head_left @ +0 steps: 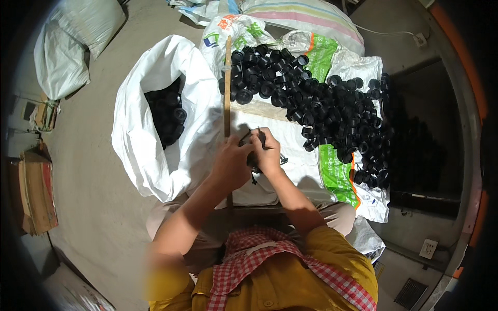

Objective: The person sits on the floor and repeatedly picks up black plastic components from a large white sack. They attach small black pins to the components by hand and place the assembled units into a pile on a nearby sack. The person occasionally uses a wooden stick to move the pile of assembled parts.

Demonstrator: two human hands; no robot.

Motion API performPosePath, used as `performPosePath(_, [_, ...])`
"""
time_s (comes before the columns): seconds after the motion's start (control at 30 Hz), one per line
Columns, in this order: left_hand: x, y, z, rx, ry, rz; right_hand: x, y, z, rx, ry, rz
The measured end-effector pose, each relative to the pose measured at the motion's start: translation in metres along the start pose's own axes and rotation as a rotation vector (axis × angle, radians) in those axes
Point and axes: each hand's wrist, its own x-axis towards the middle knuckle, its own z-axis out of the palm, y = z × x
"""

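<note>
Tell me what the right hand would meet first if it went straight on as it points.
Ahead of the right hand, beyond a stretch of white sacking, probably the near left part of the heap of black round parts; depth is unclear from this view.

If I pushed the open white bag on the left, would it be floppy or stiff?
The white bag would probably flop and fold, because its rim looks crumpled. It may feel heavier low down, since black pieces sit inside.

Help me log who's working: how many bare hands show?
2: the left hand, covering part of the wooden stick, and the right hand, just beside it, around a black part. No others show.
</note>
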Motion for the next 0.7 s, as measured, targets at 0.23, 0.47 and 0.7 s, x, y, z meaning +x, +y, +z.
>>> performPosePath(0.23, [0.016, -0.028, -0.062, 0.612, 0.504, -0.150, 0.021, 0.134, -0.107, -0.923, 0.226, 0.273])
performPosePath(0.47, [0.015, -0.008, -0.050, 0.340, 0.327, -0.119, 0.031, 0.268, -0.194, -0.873, 0.230, 0.723])
performPosePath(0.7, [0.012, -0.009, -0.020, 0.201, 0.166, 0.005, -0.002, 0.297, -0.176, -0.559, 0.346, 0.596])
